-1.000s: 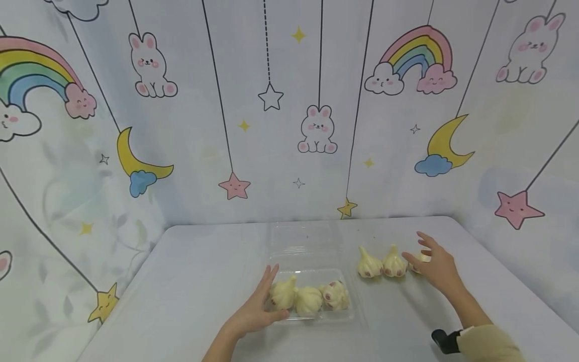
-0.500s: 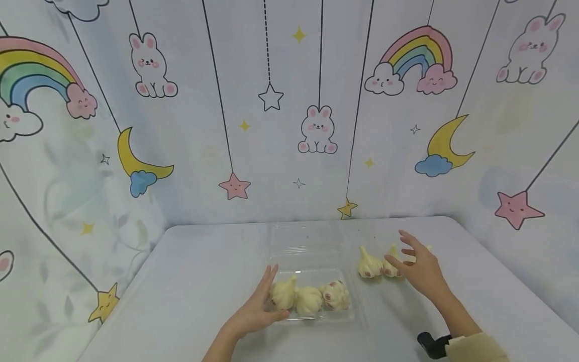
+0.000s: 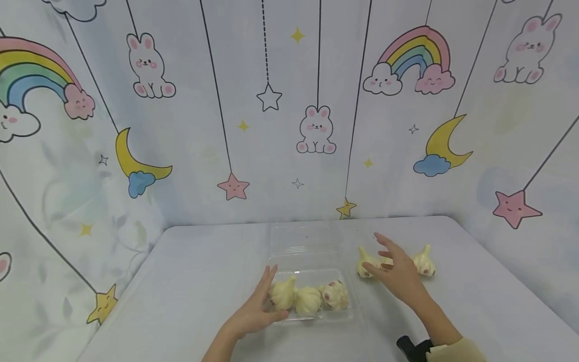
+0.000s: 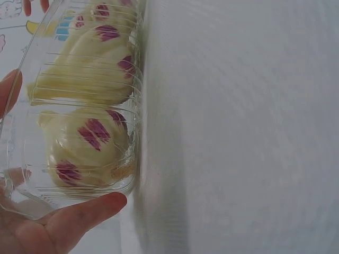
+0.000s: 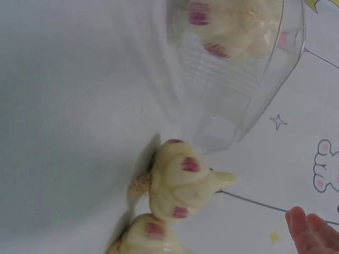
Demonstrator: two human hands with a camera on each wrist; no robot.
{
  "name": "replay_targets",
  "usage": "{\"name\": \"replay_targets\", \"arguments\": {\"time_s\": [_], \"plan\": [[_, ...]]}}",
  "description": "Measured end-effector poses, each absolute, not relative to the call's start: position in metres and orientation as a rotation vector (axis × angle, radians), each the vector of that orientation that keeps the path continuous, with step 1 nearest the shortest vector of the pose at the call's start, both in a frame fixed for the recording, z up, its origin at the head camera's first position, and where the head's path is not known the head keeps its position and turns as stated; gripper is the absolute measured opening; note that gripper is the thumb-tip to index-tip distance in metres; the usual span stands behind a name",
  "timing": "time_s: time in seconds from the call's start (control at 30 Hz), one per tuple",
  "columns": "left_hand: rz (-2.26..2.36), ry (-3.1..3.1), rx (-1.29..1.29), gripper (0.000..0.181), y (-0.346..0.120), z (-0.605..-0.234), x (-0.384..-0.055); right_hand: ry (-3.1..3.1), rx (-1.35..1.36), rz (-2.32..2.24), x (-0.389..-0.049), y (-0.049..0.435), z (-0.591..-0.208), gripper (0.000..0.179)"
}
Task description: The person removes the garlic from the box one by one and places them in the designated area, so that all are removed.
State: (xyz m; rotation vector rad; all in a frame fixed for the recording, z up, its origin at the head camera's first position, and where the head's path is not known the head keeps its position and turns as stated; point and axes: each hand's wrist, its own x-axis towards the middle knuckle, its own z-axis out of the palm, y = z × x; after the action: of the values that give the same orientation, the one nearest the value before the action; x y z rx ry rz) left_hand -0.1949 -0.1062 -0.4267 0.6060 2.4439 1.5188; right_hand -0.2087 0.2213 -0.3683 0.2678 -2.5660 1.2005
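Note:
My left hand holds the left end of a clear plastic clamshell box, its thumb along the near side and its fingers at the far side. Inside sit three garlic bulbs, pale with purple patches in the left wrist view. My right hand hovers with spread fingers over a row of three more bulbs to the box's right. It holds nothing. The left bulb of the row shows partly, the middle one is mostly hidden behind the fingers, and the right bulb stands beside the hand.
The box's clear lid lies folded back toward the rear of the white table. A cloth backdrop printed with rabbits, moons and stars rises behind. A black device sits at my right wrist by the sleeve.
My right hand has moved left along the row, from the right bulb to over the middle and left ones, uncovering the right bulb. The left hand and box have stayed put.

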Motion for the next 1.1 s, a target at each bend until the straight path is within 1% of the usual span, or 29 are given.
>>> {"name": "replay_targets", "arguments": {"time_s": [0.63,0.87,1.1], "plan": [[1.543,2.437,0.628,0.097,-0.107,-0.428,-0.195,-2.587,0.349,1.301,-0.211,0.171,-0.370,0.070],[1.543,2.431,0.632,0.097,-0.107,-0.428,-0.195,-2.568,0.402,1.348,-0.211,0.159,-0.376,0.071],[1.535,2.436,0.641,0.098,-0.107,-0.428,-0.196,-2.524,0.442,1.410,-0.215,0.146,-0.384,0.068]]}}
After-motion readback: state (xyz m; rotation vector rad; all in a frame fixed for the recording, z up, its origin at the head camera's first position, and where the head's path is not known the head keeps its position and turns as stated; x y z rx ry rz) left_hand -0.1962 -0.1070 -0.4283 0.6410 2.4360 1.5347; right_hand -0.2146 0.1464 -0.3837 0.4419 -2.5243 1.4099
